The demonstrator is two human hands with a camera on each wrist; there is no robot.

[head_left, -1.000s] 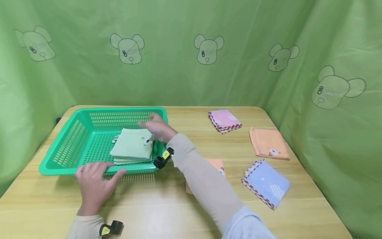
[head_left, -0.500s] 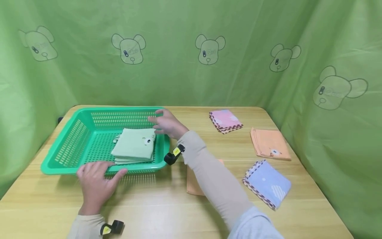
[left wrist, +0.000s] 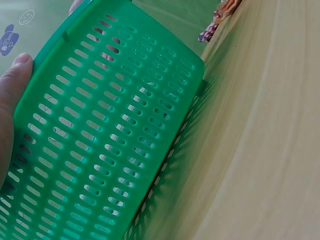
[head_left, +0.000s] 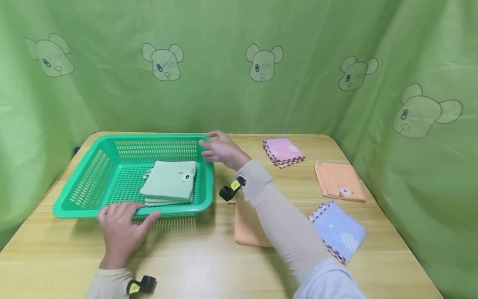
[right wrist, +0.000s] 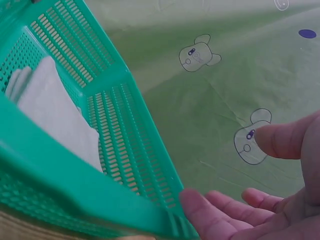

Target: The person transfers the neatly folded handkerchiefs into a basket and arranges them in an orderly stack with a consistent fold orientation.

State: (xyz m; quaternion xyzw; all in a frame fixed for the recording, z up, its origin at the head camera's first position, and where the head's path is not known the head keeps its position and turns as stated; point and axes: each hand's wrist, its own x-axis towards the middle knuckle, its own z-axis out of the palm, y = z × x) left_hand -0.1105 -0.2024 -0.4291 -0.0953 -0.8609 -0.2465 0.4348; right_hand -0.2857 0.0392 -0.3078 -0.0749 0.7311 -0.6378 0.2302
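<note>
On the left of the table stands a green plastic basket (head_left: pixel 76 213) with slotted walls. In it lies a stack of folded pale green towels (head_left: pixel 166 180), a small animal face on the top one. My left hand (head_left: pixel 120 228) grips the basket's front rim, fingers over the edge and thumb on the outside. Holding nothing, my right hand (head_left: pixel 225 152) is at the basket's back right corner with its fingers spread. In the right wrist view, one fingertip (right wrist: pixel 194 200) is right at the rim. Under my right forearm, a folded orange towel (head_left: pixel 248 228) is partly hidden.
Farther right on the wooden table (head_left: pixel 194 265) lie a pink folded towel (head_left: pixel 282 151) with a checked edge, another orange one (head_left: pixel 340 178) and a blue one (head_left: pixel 340 230). A green curtain (head_left: pixel 216 99) with animal heads encloses the back and sides.
My right hand has moved from over the green towels rightward and back, out past the basket's right rim. My left hand stays on the front rim, and the towels lie as before.
</note>
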